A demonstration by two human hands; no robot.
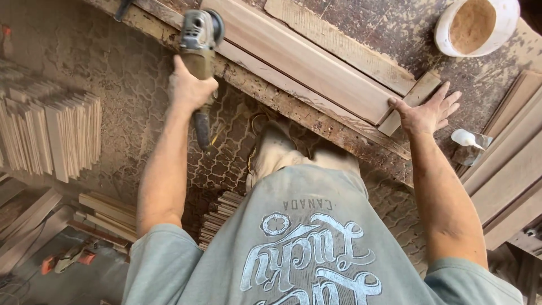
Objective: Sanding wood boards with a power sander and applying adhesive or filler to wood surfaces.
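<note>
Left grip wrapped tight round a grey angle grinder, its head at the board's far end. Right grip spread flat, pressing the pale, smooth board's near end onto the surface. Beyond the right grip: white bucket holding sawdust.

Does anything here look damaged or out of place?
Yes. The bench edge is chipped and worn, with its top stained. The grinder in the left hand hangs partly past that edge. The planks lie straight.
</note>
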